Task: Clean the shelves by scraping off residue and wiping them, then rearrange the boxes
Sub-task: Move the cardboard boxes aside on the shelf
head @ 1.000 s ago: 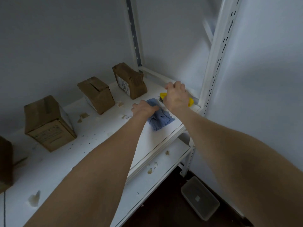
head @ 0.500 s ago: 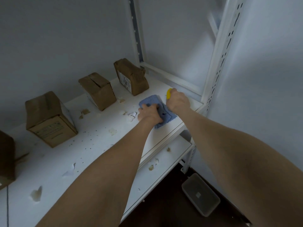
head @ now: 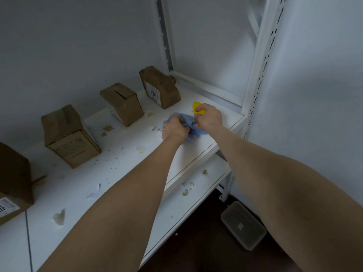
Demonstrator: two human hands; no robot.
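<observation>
Left arm: reaches far out over the top shelf (head: 125, 160); it is nearly straight
Left hand (head: 175, 129): knuckles up; fingers curled tight, bunching the blue cloth (head: 197, 131) in a fist
Right arm: comes in from the near right and stretches to the far right end of the shelf
Right hand (head: 209, 118): fingers curled round a yellow scraper (head: 197, 107); the wide end of the scraper sticks out on the far side of the fist; the lower fingers meet the cloth, and I cannot tell if they pinch it
Hands: just beside each other, with the cloth between them
Cloth: on the top shelf, near its right end, crumpled under and between both hands
Boxes: four brown boxes (head: 122, 103) stand in a row along the far side of the shelf, well apart from the hands
Scraps: small torn bits (head: 141, 149) lie on the top shelf; a few more lie on the lower shelf (head: 198, 195)
Floor: a clear tub (head: 242, 224) sits by the white post (head: 261, 61)
Change: one second ago the right hand was by the far right rail; now it is next to the left hand; the cloth lay flatter then and is more bunched up now
</observation>
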